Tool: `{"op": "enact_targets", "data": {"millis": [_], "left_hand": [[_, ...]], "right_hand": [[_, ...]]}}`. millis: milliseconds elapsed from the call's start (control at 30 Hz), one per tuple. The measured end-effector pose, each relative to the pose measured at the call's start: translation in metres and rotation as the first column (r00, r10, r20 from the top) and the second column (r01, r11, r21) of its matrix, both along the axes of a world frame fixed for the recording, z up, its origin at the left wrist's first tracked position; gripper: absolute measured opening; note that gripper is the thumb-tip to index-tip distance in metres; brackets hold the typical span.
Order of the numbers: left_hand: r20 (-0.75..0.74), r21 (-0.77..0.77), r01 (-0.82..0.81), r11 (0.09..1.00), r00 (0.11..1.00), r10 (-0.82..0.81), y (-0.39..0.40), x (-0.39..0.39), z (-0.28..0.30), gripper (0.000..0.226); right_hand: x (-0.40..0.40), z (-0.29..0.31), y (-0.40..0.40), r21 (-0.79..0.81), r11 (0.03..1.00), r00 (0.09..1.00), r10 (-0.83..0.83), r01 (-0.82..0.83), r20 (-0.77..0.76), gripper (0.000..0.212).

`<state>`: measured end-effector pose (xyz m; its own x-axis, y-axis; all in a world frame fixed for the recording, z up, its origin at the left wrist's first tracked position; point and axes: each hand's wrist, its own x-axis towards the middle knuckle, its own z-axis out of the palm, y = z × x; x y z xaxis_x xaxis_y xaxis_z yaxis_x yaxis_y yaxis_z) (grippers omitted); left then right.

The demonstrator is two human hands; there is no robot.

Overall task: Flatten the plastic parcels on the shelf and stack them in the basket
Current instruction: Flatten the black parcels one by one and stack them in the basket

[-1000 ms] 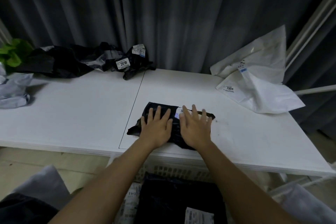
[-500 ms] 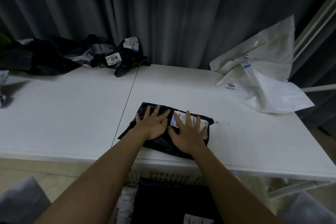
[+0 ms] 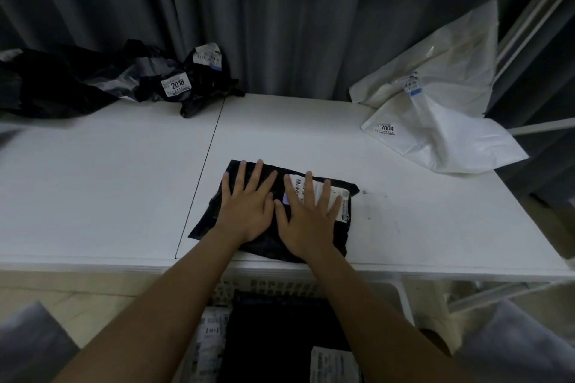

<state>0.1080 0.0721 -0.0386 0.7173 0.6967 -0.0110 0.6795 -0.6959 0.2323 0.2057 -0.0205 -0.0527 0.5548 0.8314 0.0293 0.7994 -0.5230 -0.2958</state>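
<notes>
Both hands, left (image 3: 245, 207) and right (image 3: 306, 219), fingers spread flat, pressing black parcel (image 3: 329, 239) near front edge of white table (image 3: 93, 183); basket (image 3: 404, 298) below.

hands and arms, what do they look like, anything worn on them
Both the left hand and the right hand are bare: no gloves, rings, watch or bands visible. The forearms are bare too, with no sleeves as far as the frame shows.
</notes>
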Motion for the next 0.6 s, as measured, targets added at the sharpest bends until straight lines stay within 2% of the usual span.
{"op": "enact_targets", "data": {"millis": [133, 267, 600], "left_hand": [[0.001, -0.050, -0.035, 0.998, 0.999, 0.035, -0.002, -0.003, -0.009, 0.067], [0.035, -0.024, -0.044, 0.999, 0.998, 0.045, -0.004, -0.004, -0.018, 0.078], [-0.030, 0.030, -0.050, 0.998, 0.998, 0.051, -0.005, -0.003, -0.026, 0.078]], "right_hand": [[-0.001, -0.007, -0.001, -0.022, 1.000, 1.000, -0.002, 0.002, -0.021, 0.066], [0.000, -0.015, -0.002, -0.033, 0.999, 1.000, 0.004, -0.004, -0.015, 0.070], [-0.001, -0.025, -0.004, 0.018, 1.000, 1.000, 0.017, -0.018, 0.023, 0.081]]}}
